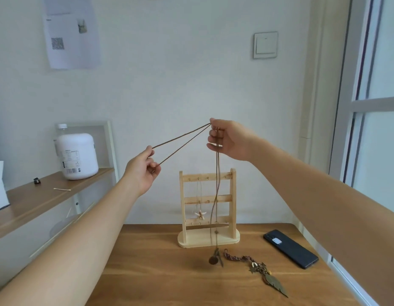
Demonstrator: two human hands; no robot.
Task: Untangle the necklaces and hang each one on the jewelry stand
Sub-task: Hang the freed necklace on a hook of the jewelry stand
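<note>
Head cam: it's the only view, so everything below comes from it.
Left hand [140, 171]: raised to the left of the stand, thumb and fingertips pinching two strands of the brown cord.
Right hand [229, 140]: a bit higher, pretty much above the stand. It pinches the same cord at the fingertips, with the other fingers loosely curled.
Brown cord necklace [180, 142]: two strands are pulled taut between the hands. The rest drops straight down from the right hand in front of the stand. The pendant dangles just on the near side of the base, and I can't tell if it touches the table [147, 272].
Jewelry stand [181, 206]: wooden, rails with tiny hooks, upright at the far middle of the table.
Starfish necklace [200, 214]: already hung on the stand, with the starfish low down near the bottom rail.
Feather necklace [257, 265]: flat on the table, near-right of the stand, close to the cord's pendant but apart from it.
Phone [291, 248]: dark, lying at the right.
Step in hand: my read is the cord is untangled and being spread into a loop for hanging.
Next move: probably lower the open loop onto a free top hook, steering clear of the starfish chain. The feather one comes after that.
</note>
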